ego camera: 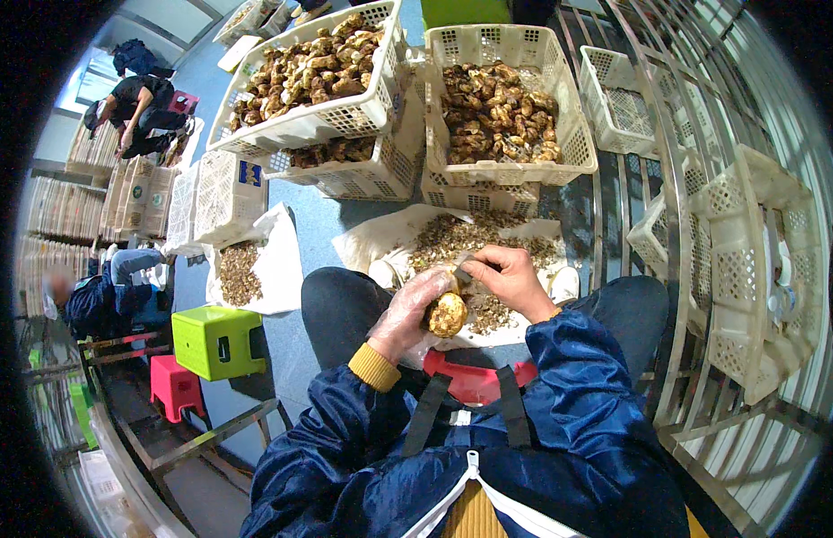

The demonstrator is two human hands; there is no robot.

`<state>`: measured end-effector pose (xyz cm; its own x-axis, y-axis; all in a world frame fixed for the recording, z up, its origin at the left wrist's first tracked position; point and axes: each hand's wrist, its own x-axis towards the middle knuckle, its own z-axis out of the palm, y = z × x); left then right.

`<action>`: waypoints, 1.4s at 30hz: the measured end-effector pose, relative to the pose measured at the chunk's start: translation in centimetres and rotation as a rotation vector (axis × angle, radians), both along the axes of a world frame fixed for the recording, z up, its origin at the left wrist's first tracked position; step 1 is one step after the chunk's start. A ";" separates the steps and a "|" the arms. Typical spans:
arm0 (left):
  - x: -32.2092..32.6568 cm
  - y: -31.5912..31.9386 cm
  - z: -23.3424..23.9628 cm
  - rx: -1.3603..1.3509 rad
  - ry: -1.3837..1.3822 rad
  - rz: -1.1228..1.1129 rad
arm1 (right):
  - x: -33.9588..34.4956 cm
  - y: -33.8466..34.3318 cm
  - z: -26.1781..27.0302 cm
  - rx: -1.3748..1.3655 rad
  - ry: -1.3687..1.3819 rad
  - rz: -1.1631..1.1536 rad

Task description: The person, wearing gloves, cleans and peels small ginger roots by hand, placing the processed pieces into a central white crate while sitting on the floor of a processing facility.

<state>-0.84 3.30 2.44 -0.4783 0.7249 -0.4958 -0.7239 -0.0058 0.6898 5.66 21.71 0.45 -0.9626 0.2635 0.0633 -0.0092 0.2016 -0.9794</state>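
My left hand [416,304], in a clear plastic glove, grips a thick yellow-brown mushroom [448,316] with its rounded end towards me. My bare right hand [509,274] pinches a small grey blade [462,274] against the far part of that mushroom. Fingers hide much of the blade and of the mushroom's far end. Beneath both hands, a white sheet [366,237] on the floor carries a spread of brown and pale trimmings [450,235]. A red plastic stool [456,376] shows between my legs.
White plastic crates of brown mushrooms stand ahead, one at left [302,121] stacked on another, one at right [510,171]. A metal rack [682,222] with crates runs along my right. Left are a green stool [211,339], a pink stool [175,390] and two seated people.
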 end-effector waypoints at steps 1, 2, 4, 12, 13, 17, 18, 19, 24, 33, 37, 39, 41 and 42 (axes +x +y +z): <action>-0.1 -0.1 -0.4 -0.012 0.002 -0.017 | -0.1 -0.1 0.0 -0.002 0.010 0.001; -0.1 -0.2 -0.5 -0.025 0.005 -0.034 | -0.2 -0.2 -0.1 -0.005 0.021 0.003; 0.1 0.3 1.0 -0.035 0.049 -0.098 | -0.1 -0.1 -0.2 0.003 0.035 -0.002; 0.4 0.1 1.7 -0.100 0.043 -0.209 | -0.2 0.8 0.1 -0.012 -0.042 -0.126; 0.3 0.2 1.9 -0.114 0.002 -0.200 | -0.2 0.8 -0.1 -0.040 -0.015 -0.078; 0.3 -0.5 -0.4 -0.114 0.030 -0.143 | 0.1 -0.1 0.6 0.001 0.059 0.042; 0.2 -0.2 0.0 -0.121 0.030 -0.165 | -0.1 0.3 0.3 0.042 0.019 -0.008; 0.1 0.0 0.9 -0.127 0.030 -0.188 | -0.2 0.6 0.2 0.083 -0.020 -0.058; -0.1 -0.2 -0.6 -0.120 0.068 -0.179 | 0.1 -0.4 0.7 0.079 0.148 0.102; -0.2 -0.2 -1.0 -0.172 0.144 -0.210 | 0.0 0.1 0.9 0.098 0.062 -0.020; 0.1 0.4 -0.1 -0.189 0.093 -0.176 | 0.3 0.8 0.9 0.026 0.051 0.022; 0.2 -0.5 -1.1 -0.116 0.085 -0.162 | 0.5 -0.2 1.2 0.034 0.086 0.142; -0.1 -1.9 -2.7 -0.024 0.148 -0.161 | 0.2 -0.5 0.9 0.096 0.041 0.047; 0.5 -2.4 -3.3 -0.046 0.131 -0.065 | 0.0 -0.5 0.4 0.171 0.104 -0.046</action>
